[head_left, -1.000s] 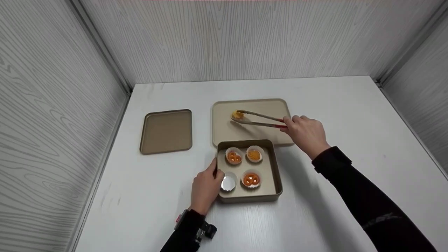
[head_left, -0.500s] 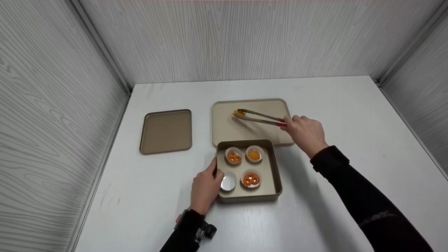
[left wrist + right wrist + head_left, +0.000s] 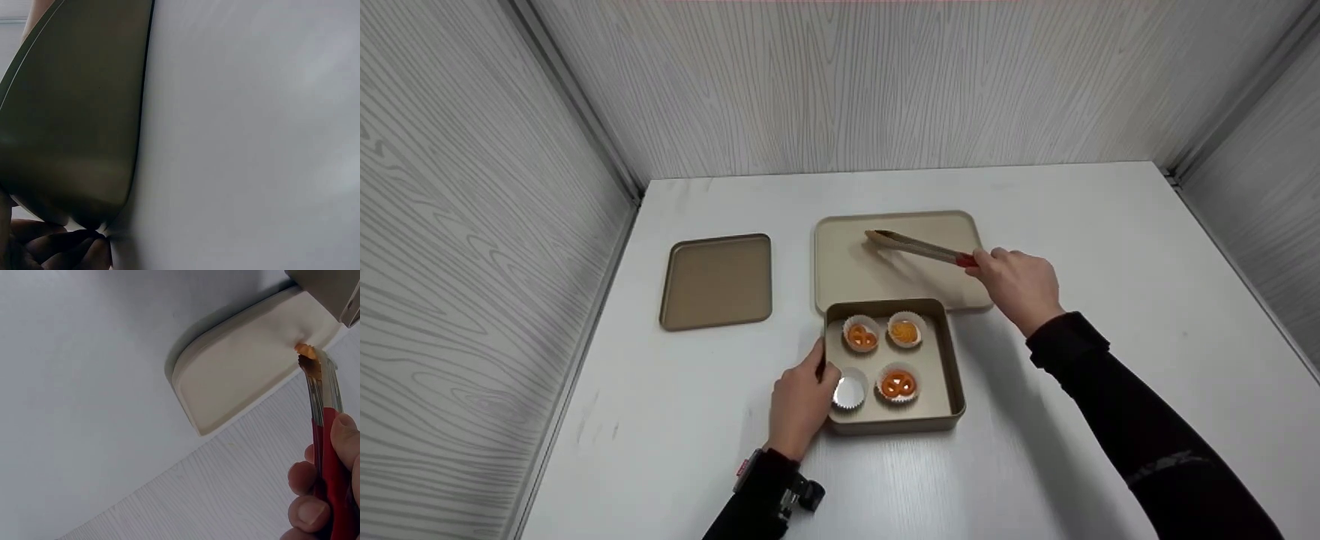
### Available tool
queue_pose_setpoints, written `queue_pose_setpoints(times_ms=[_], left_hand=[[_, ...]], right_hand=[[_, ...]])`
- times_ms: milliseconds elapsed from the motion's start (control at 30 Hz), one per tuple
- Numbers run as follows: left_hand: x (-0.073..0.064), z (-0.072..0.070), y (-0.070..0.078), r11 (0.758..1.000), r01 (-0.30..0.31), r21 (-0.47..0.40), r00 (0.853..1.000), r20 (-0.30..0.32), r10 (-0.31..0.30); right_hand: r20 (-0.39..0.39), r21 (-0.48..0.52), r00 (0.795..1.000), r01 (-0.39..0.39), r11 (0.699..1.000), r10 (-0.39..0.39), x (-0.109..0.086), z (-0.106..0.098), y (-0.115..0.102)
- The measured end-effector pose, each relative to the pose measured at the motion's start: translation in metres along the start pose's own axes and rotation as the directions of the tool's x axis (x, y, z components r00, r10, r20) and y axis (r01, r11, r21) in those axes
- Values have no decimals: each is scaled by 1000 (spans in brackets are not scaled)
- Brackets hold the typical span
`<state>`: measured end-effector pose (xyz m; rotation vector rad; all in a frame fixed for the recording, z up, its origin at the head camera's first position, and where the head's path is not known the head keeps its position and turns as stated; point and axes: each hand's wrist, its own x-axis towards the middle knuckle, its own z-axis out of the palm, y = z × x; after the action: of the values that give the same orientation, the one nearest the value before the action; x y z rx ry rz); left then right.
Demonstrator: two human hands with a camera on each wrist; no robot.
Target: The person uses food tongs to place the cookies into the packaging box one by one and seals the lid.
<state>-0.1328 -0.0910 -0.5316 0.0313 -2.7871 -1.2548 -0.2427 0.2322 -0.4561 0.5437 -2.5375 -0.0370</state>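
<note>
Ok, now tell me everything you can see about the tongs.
The tongs have red grips and slim, shiny arms that look like metal, with a scalloped edge at one tip. The arms lie close together, pinching a small orange-yellow piece. The right hand holds them by the red part. In the head view they slant leftward and away from the person, with the tips over the beige tray, apparently raised above it. Their rear ends are hidden.
</note>
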Motion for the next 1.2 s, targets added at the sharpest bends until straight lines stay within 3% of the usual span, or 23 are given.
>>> queue_pose_setpoints(times_ms=[200,467,833,933,1200], left_hand=[[-1,0,0,1000,-3,-3,1000,-6,3],[-1,-1,0,1000,-12,-4,1000,-15,12],[-1,0,-1,1000,-6,-4,1000,-5,6],[-1,0,-1,1000,-15,-3,1000,-7,15],[-1,0,-1,1000,-27,6,999,-16,28]], right_hand=[[85,102,991,-109,989,100,-5,-1,5],[161,223,973,-200,954,167,-18,-2,15],[272,376,928,-346,859,255,-40,-9,36],[289,400,919,-372,838,270,-46,-14,41],[304,448,918,-374,812,255,-57,-30,47]])
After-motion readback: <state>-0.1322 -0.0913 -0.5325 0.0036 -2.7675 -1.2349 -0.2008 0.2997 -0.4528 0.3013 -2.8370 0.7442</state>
